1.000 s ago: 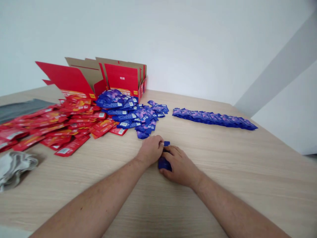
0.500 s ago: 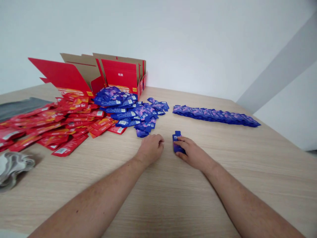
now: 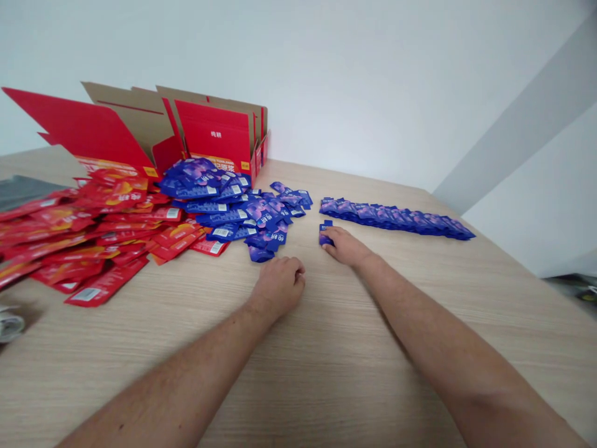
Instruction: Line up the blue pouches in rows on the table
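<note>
My right hand (image 3: 344, 247) reaches forward and grips a small stack of blue sachets (image 3: 324, 233) on the wooden table, just short of the left end of a long row of blue sachets (image 3: 396, 218). My left hand (image 3: 278, 287) rests on the table as a loose fist, with nothing showing in it. Just beyond it lies a loose heap of blue sachets (image 3: 236, 202).
A spread of red sachets (image 3: 88, 233) covers the table's left side. Opened red cardboard boxes (image 3: 163, 130) stand behind the heaps near the wall. A grey sheet (image 3: 23, 186) lies at the far left, a pale object (image 3: 9, 323) at the left edge.
My right hand has carried the blue stack forward and to the right, away from my left hand, up to the left end of the row. My left hand let go and stayed put.
</note>
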The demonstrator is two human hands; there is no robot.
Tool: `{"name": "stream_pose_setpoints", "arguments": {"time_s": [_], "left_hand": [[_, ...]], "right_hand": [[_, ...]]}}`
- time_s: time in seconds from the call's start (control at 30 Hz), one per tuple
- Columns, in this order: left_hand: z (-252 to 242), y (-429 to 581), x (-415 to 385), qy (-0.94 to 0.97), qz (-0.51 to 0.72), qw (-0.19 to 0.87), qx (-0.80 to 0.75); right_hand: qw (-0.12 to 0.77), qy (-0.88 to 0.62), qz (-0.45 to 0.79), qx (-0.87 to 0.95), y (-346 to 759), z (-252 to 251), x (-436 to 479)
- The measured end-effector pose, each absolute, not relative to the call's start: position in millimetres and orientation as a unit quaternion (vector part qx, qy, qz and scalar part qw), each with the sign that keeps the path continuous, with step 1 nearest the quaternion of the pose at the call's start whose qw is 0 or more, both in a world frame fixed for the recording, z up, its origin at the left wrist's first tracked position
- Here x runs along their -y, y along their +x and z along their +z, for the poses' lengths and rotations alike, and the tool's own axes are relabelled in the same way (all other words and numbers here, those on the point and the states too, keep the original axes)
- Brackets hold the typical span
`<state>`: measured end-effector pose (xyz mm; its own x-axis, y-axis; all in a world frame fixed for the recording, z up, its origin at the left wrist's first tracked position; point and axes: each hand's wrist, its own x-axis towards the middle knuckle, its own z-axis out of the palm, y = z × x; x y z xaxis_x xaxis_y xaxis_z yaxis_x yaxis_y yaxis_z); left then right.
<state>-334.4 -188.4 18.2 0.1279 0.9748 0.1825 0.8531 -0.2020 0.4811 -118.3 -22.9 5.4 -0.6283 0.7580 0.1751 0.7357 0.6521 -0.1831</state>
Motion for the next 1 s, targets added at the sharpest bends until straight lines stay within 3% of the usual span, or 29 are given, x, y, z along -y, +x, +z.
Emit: {"name": "stream_pose_setpoints", "arguments": {"time_s": [0.43, 1.0], "left_hand": [[18, -333, 190, 0.74, 0.223, 0.134, -0.62], [18, -333, 190, 0.744, 0.222, 0.134, -0.616]], "right_hand": [[0.178, -0.4, 0.027, 0.899, -114, -21, -2], [0.182, -0.406, 0.038, 0.895, -113, -21, -3]]}}
